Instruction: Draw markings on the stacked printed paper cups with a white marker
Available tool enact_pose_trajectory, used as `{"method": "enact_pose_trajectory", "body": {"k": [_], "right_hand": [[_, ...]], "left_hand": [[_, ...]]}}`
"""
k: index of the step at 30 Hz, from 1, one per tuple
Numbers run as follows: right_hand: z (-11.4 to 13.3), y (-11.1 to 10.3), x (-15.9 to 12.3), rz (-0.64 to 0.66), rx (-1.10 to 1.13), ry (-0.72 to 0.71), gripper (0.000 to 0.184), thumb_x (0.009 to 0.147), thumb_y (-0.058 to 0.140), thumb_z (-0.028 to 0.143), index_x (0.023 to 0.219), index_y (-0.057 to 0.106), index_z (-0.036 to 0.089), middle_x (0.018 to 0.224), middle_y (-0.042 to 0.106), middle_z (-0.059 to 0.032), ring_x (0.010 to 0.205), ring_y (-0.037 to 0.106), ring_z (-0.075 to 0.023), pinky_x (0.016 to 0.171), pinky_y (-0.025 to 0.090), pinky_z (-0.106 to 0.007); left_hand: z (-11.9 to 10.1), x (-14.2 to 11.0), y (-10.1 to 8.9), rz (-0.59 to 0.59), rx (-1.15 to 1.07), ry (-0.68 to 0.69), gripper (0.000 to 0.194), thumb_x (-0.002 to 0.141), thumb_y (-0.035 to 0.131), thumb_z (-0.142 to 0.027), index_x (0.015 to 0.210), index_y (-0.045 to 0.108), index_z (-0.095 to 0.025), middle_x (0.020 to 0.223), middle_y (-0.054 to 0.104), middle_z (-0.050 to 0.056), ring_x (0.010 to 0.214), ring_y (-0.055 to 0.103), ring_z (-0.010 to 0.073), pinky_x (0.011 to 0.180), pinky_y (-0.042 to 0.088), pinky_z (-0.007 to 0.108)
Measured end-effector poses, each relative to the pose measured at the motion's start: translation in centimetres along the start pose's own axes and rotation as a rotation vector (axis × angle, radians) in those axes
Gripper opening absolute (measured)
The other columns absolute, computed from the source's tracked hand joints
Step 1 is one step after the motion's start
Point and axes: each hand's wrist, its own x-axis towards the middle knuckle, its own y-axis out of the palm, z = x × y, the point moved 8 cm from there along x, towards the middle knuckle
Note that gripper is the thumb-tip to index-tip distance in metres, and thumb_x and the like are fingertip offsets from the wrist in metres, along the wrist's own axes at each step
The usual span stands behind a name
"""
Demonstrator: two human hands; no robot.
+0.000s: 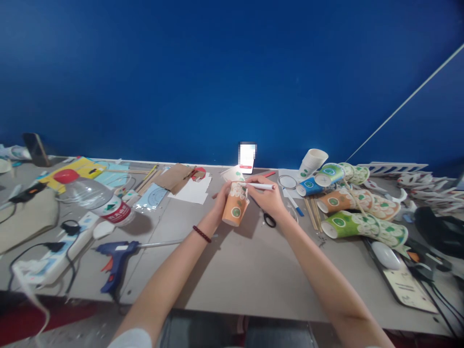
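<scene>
My left hand is wrapped around an orange paper cup with a white, green-patterned section, held above the middle of the table. In my right hand is a white marker pen with a red end, its tip side at the cup's upper part. Whether the tip touches the cup I cannot tell. Just behind the cup shows another pale, green-marked paper cup piece. Black scissors lie beneath my right wrist, partly hidden.
A lit phone leans against the blue wall. On the left are a glue gun, a power strip and a large bottle. Several joined paper cups and a cup stack stand or lie right, near wooden sticks.
</scene>
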Motion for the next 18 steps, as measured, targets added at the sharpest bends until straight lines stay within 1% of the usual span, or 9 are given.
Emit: {"method": "enact_pose_trajectory", "body": {"k": [2, 5, 10, 15, 18], "right_hand": [[0.08, 0.0, -0.01, 0.0, 0.004, -0.005, 0.013, 0.078, 0.061, 0.033, 0.082, 0.068, 0.022, 0.088, 0.074, -0.004, 0.082, 0.067, -0.0225, 0.073, 0.051, -0.033], [0.03, 0.0, -0.03, -0.005, 0.01, -0.006, 0.013, 0.077, 0.061, 0.031, 0.081, 0.068, 0.022, 0.086, 0.073, -0.0037, 0.081, 0.067, -0.0221, 0.073, 0.051, -0.033], [-0.18, 0.09, -0.1, -0.007, 0.017, -0.003, 0.01, 0.074, 0.061, 0.029, 0.079, 0.067, 0.022, 0.085, 0.073, -0.0033, 0.079, 0.067, -0.0218, 0.071, 0.051, -0.034], [0.17, 0.0, -0.06, -0.009, 0.017, -0.021, 0.012, 0.076, 0.06, 0.031, 0.079, 0.067, 0.022, 0.083, 0.073, -0.0039, 0.08, 0.067, -0.022, 0.07, 0.051, -0.033], [0.16, -0.05, -0.01, -0.008, -0.002, -0.011, 0.014, 0.077, 0.06, 0.032, 0.083, 0.068, 0.022, 0.085, 0.073, -0.0041, 0.08, 0.067, -0.022, 0.071, 0.051, -0.033]], "left_hand": [[0.01, -0.05, 0.14, 0.008, 0.006, -0.016, 0.031, 0.086, 0.059, -0.046, 0.088, 0.064, -0.016, 0.069, 0.067, 0.006, 0.059, 0.062, 0.0192, 0.059, 0.05, 0.031], [-0.2, -0.09, 0.05, -0.012, 0.009, -0.005, 0.03, 0.085, 0.059, -0.045, 0.088, 0.064, -0.016, 0.071, 0.068, 0.006, 0.06, 0.062, 0.0182, 0.06, 0.051, 0.03], [-0.31, -0.07, 0.15, -0.02, 0.018, 0.001, 0.033, 0.084, 0.06, -0.047, 0.088, 0.065, -0.015, 0.07, 0.068, 0.007, 0.058, 0.062, 0.0185, 0.059, 0.05, 0.03], [-0.11, -0.12, 0.11, -0.021, 0.018, -0.019, 0.034, 0.084, 0.06, -0.048, 0.088, 0.065, -0.015, 0.07, 0.068, 0.007, 0.059, 0.062, 0.0199, 0.06, 0.049, 0.032], [-0.14, -0.14, 0.05, -0.018, 0.01, -0.005, 0.032, 0.083, 0.062, -0.047, 0.087, 0.064, -0.015, 0.07, 0.066, 0.006, 0.059, 0.061, 0.0189, 0.062, 0.05, 0.032]]}}
